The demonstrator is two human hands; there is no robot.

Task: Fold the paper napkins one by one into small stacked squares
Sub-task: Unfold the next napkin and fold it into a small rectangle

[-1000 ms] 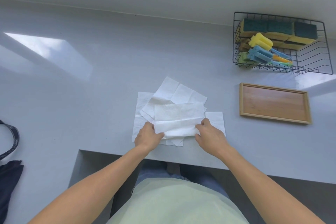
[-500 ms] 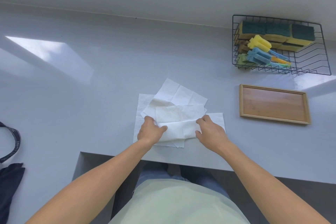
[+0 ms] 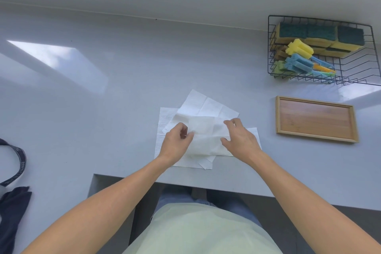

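From the head view, a pale grey counter (image 3: 103,121) fills the frame and meets a white wall along the top. At lower centre a folded napkin (image 3: 203,136) lies on loose napkins (image 3: 208,104). The left hand (image 3: 175,144) pinches its left edge; the right hand (image 3: 240,138) presses it with relaxed fingers. At upper right, a wire basket (image 3: 371,55) holds sponges (image 3: 317,34); below it sits a wooden tray (image 3: 316,119).

Both bare forearms reach forward, converging. Left hand (image 3: 176,144) fingers curled, thumb and forefinger pinching; right hand (image 3: 240,140) palm-down, fingers spread.
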